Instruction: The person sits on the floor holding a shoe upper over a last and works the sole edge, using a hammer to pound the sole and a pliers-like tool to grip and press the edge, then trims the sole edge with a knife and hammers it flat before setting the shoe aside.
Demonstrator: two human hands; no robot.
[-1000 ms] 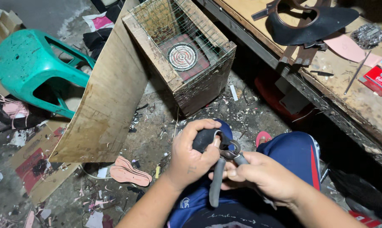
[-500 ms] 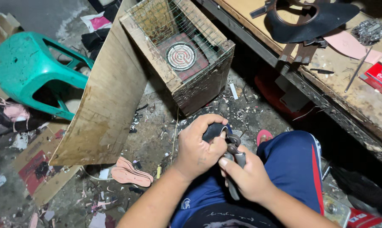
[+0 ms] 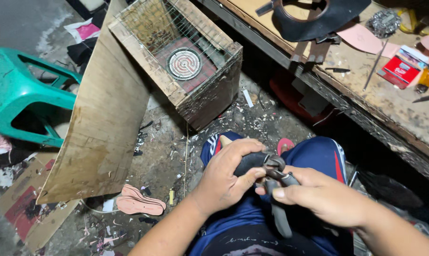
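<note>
Here the left hand (image 3: 226, 178) is wrapped around a dark, rounded shoe piece (image 3: 250, 162), fingers curled over the top and thumb pressed in from the side, so the piece sits braced above the lap instead of resting on anything. The right hand (image 3: 321, 194) is clenched on a pair of pliers (image 3: 277, 192); the nose of the tool bites at the edge of the dark piece, and its handles run down through the fist toward the body. With the two hands nearly touching, one can pull against the other, which seems to be why the work is kept so close in. Exactly what the pliers pinch is too small to tell.

Beneath are knees in blue shorts (image 3: 318, 159), serving as a rest. Just ahead on the littered floor stands a wooden box (image 3: 209, 99) with wire mesh over a round heating coil (image 3: 184, 63), near enough to reach from the seat. A plywood sheet (image 3: 105, 123) leans beside it like a screen, with pink soles (image 3: 141, 203) at its foot and a green plastic stool (image 3: 20, 95) further left. To the right, a workbench (image 3: 390, 104) holds a black shoe upper (image 3: 318, 16) and a red packet (image 3: 403, 68).
</note>
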